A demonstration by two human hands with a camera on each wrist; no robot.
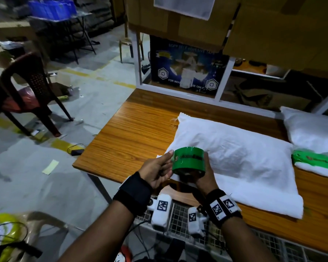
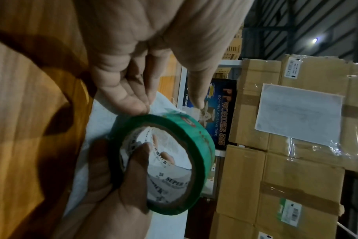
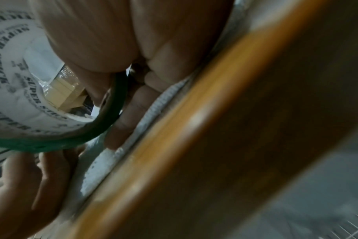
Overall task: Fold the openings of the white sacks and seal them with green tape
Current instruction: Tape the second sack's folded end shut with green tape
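A green tape roll (image 1: 188,160) with a white printed core is held just above the near left corner of a white sack (image 1: 235,154) that lies on the wooden table (image 1: 136,129). My right hand (image 1: 202,172) grips the roll from the right and below, with one digit inside the core (image 2: 137,161). My left hand (image 1: 169,161) is at the roll's left side, its straight fingers (image 2: 133,100) touching the outer face of the roll (image 2: 190,134). In the right wrist view the roll (image 3: 20,97) fills the left, close to the table edge.
A second white sack (image 1: 314,129) lies at the table's right, and a folded sack end carries a green tape strip (image 1: 314,159). Cardboard boxes (image 2: 296,177) and a blue tape carton (image 1: 187,72) stand behind. A dark red chair (image 1: 27,91) stands left on the floor.
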